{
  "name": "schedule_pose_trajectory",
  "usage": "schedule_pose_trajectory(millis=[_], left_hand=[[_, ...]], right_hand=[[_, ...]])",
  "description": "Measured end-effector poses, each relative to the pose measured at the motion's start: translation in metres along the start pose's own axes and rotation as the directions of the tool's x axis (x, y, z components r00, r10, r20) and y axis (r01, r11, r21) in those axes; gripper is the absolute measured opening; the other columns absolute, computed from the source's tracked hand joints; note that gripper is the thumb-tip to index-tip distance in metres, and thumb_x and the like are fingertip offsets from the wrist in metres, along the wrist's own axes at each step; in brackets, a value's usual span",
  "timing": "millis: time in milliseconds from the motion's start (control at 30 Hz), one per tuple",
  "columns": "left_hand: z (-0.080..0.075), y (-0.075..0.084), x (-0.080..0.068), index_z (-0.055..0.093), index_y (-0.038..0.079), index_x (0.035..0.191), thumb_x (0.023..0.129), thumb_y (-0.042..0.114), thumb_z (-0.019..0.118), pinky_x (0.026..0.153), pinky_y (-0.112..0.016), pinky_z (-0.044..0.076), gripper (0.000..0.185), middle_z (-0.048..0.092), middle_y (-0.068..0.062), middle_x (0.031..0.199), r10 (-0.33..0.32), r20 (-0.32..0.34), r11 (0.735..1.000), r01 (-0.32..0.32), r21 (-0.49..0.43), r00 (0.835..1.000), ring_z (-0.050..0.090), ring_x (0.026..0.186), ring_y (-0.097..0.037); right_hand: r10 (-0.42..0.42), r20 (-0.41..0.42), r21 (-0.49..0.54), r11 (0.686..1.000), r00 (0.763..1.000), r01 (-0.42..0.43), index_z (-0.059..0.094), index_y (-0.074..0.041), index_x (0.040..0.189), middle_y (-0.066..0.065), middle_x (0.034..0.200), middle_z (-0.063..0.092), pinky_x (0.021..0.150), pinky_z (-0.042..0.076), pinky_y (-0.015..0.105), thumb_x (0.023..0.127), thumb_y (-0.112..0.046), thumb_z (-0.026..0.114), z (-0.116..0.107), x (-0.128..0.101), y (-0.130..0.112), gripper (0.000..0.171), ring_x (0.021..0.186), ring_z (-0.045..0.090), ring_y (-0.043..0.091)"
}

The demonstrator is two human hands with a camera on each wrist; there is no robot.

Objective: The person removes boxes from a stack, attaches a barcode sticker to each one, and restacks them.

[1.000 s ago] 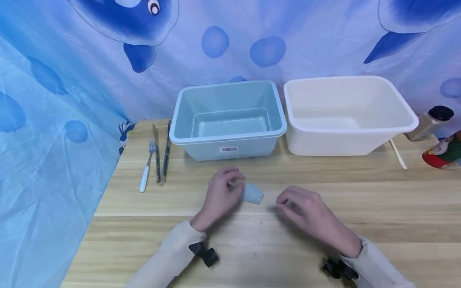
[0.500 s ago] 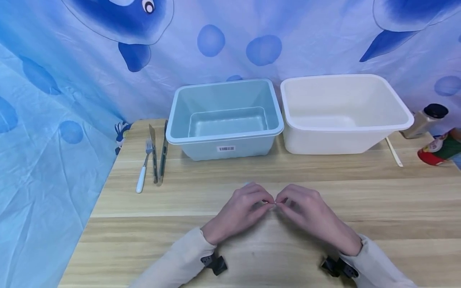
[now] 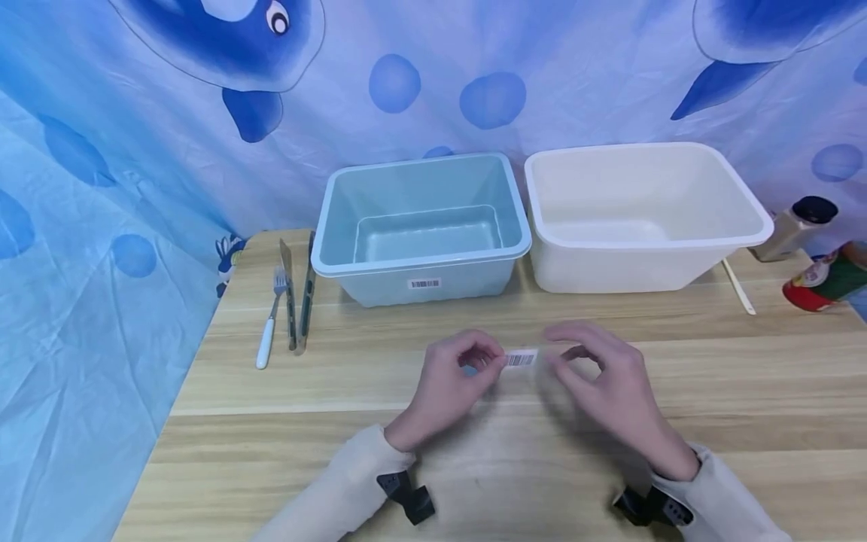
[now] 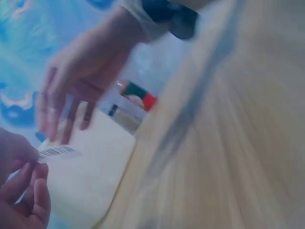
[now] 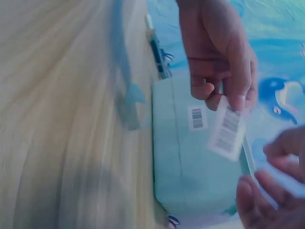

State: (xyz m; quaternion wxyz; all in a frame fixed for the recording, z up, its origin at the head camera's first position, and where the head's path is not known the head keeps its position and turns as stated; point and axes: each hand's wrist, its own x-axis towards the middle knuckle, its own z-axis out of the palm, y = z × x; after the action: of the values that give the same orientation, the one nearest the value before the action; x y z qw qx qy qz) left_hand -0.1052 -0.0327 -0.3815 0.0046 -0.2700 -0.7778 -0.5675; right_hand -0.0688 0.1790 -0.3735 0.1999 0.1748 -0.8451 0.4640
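Just above the table [image 3: 271, 391], a small barcode label [image 3: 520, 359] hangs pinched at one end by the left hand [image 3: 450, 384]. Close beside its free end, the right hand [image 3: 603, 380] hovers with relaxed fingers, holding nothing. Behind them stand a blue bin [image 3: 420, 226] and a white bin [image 3: 643, 214].

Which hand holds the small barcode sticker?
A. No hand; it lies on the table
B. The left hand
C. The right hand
B: the left hand pinches the barcode sticker by one end above the table, while the right hand is beside it without gripping it.
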Motion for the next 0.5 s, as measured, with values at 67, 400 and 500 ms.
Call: schedule_pose_trajectory(millis=[67, 400, 500], left_hand=[[0.0, 0.001, 0.003, 0.068, 0.003, 0.091, 0.085, 0.0, 0.069, 0.067, -0.02, 0.055, 0.007, 0.069, -0.01, 0.088, -0.102, -0.023, 0.986, 0.098, -0.136, 0.994, 0.062, 0.076, -0.008], [0.015, 0.0, 0.017, 0.067, -0.002, 0.095, 0.086, 0.002, 0.069, 0.07, -0.019, 0.057, 0.009, 0.068, -0.018, 0.093, -0.197, -0.01, 0.94, 0.186, -0.286, 0.98, 0.063, 0.078, -0.007], [0.023, -0.001, 0.025, 0.069, 0.002, 0.095, 0.087, 0.007, 0.07, 0.071, -0.02, 0.057, 0.01, 0.069, -0.014, 0.094, -0.197, -0.012, 0.946, 0.187, -0.263, 0.98, 0.064, 0.079, -0.006]], right_hand=[[0.143, 0.002, 0.082, 0.986, 0.99, -0.143, 0.068, -0.002, 0.105, 0.013, 0.103, 0.071, 0.074, 0.055, 0.014, 0.079, 0.007, 0.073, -0.002, 0.001, 0.0, 0.029, 0.09, 0.066, 0.002], [0.427, -0.007, 0.142, 0.896, 0.904, -0.421, 0.068, -0.001, 0.095, -0.005, 0.087, 0.069, 0.066, 0.053, 0.016, 0.085, -0.003, 0.071, -0.001, 0.0, 0.005, 0.011, 0.077, 0.063, 0.003], [0.427, -0.046, 0.128, 0.899, 0.903, -0.418, 0.068, 0.0, 0.095, -0.002, 0.086, 0.07, 0.065, 0.053, 0.015, 0.086, -0.004, 0.07, -0.005, -0.001, 0.011, 0.01, 0.074, 0.063, 0.003]])
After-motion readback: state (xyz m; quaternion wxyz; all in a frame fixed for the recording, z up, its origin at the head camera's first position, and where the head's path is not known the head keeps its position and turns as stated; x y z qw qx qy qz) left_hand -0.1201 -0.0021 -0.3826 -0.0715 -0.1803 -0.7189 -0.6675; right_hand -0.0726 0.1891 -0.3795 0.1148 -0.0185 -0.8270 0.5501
